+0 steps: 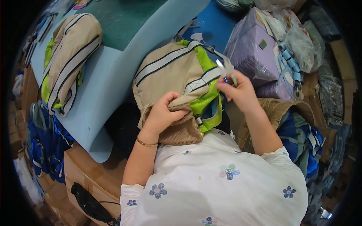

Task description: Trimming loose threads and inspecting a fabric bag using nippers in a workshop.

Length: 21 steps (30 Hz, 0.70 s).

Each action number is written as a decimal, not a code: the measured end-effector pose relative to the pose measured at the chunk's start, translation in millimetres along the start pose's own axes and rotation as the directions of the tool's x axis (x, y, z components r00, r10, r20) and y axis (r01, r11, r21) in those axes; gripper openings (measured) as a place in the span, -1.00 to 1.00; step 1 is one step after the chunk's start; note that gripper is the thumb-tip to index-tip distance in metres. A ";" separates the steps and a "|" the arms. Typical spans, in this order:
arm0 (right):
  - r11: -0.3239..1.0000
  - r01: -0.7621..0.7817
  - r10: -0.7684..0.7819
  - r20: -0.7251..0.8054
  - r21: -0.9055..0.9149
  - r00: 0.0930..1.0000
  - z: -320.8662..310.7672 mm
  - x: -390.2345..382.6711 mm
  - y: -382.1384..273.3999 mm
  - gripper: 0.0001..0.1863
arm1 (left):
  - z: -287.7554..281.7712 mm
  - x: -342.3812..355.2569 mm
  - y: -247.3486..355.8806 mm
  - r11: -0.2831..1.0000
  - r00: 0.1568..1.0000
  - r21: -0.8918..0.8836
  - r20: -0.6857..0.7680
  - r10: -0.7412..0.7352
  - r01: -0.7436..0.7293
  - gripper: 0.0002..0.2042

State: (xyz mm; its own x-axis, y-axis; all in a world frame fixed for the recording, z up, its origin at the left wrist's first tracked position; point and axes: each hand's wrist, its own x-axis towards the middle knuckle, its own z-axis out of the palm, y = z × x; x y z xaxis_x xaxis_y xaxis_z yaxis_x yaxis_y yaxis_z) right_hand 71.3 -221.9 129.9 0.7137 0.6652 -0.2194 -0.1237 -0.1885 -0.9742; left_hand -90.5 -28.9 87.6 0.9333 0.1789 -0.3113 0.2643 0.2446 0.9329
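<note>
The beige backpack [171, 75] with lime-green trim and grey-white stripes lies at the near edge of the pale blue table [109, 75], its lower mesh part drawn toward the person's chest. The left hand [163, 115] is closed on the backpack's beige fabric just above the tan mesh panel [181, 132], fingers curled over a fold. The right hand [239, 92] is closed in a pinch at the backpack's upper right edge, holding small scissors [226, 69] with pale blades beside a grey strap end; whether the blades touch the strap cannot be told.

A second beige backpack [68, 56] of the same pattern rests on the left part of the table, well apart from the first. A dark green cutting mat [120, 19] covers the table's far section.

To the right of the hands, a stack of lilac bags in clear plastic wrap [252, 52] stands near the right hand, with light blue buckled straps [290, 64] hanging at its side. Further right lie more clear plastic packets [301, 41], contents not discernible. Below the right forearm sits an open brown carton [279, 109] with blue fabric items [301, 139] beside it. At lower left, brown cardboard boxes [90, 177] stand under the table edge, one bearing a black mark [88, 203]; a pile of blue goods [45, 143] lies left of them.
</note>
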 end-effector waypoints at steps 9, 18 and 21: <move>0.849 0.391 -0.371 0.126 -0.355 0.920 39.7 -16.2 19.3 -0.82 | -2.3 6.9 3.8 0.946 0.982 -0.283 0.152 -0.117 0.156 -0.76; 0.958 0.130 -0.091 0.159 -0.256 0.983 20.1 -10.7 23.9 -0.74 | 5.7 17.9 -8.9 0.968 0.994 -0.250 0.106 0.005 0.022 -0.73; 0.993 -0.114 0.106 0.184 0.033 0.977 14.6 -14.6 3.8 -0.74 | 13.3 16.1 11.4 0.651 0.770 0.497 0.054 0.636 -0.574 -0.66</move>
State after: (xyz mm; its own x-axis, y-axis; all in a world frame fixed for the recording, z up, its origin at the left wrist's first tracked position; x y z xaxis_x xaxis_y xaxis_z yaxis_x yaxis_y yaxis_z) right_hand 50.3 -221.8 128.6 0.5573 0.7630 -0.3275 -0.2274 -0.2392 -0.9440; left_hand -69.3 -35.9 95.7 0.8996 0.2417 0.3638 -0.2424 -0.4165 0.8762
